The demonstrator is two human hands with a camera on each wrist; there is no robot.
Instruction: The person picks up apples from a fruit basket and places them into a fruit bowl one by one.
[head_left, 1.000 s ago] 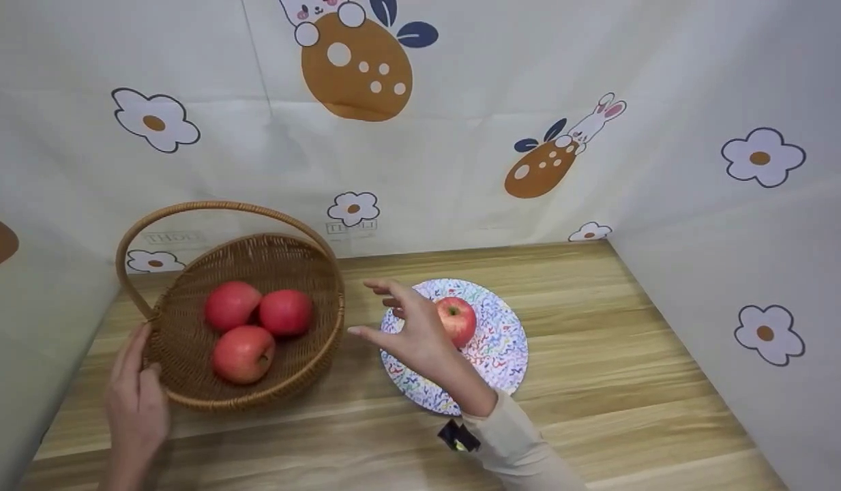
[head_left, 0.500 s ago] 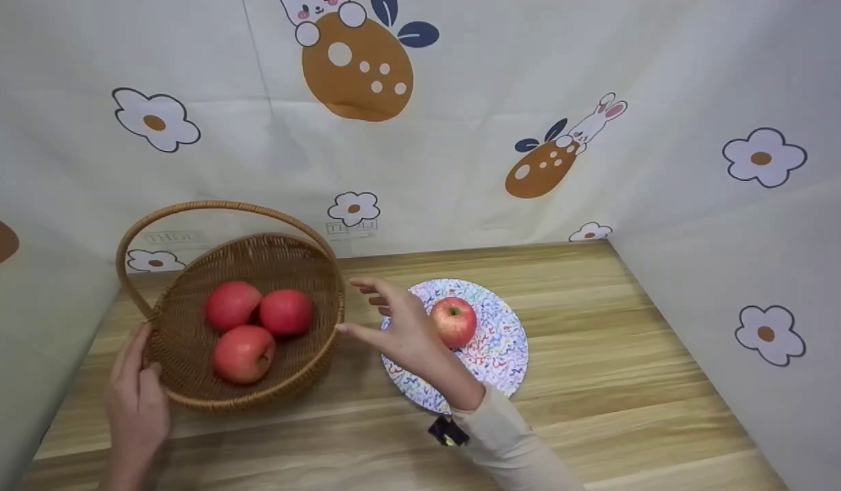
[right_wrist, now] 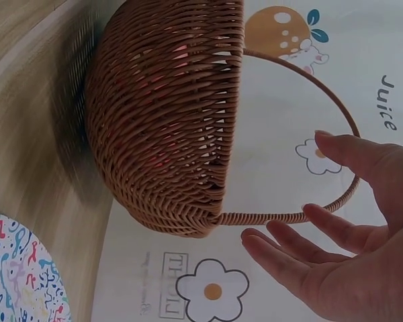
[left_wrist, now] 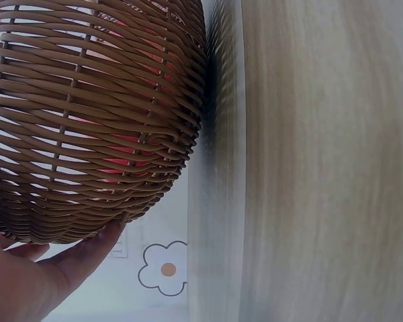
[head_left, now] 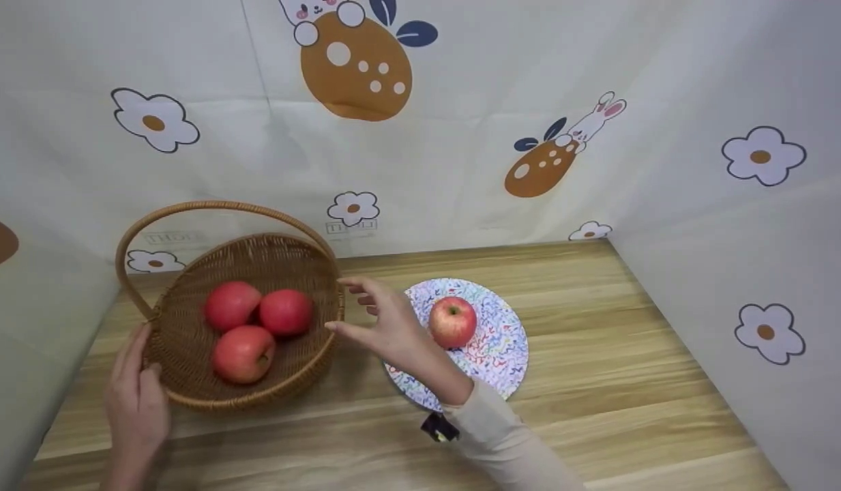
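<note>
A brown wicker basket with a tall arched handle stands on the left of the table, with three red apples inside. My left hand touches its outer left side, the fingers extended along the wicker; in the left wrist view that hand lies against the woven wall. At the basket's right rim my right hand is spread, thumb and fingers apart. The right wrist view has this hand holding nothing, with a gap between its fingertips and the wicker wall.
Right of the basket a round plate with a colourful squiggle pattern lies on the wooden table. One red apple sits on it, partly behind the right hand. Printed curtains enclose the table at the back and sides.
My right hand has moved left from over the plate to the basket's right rim, uncovering more of the apple on the plate. The left hand and the basket have stayed put.
</note>
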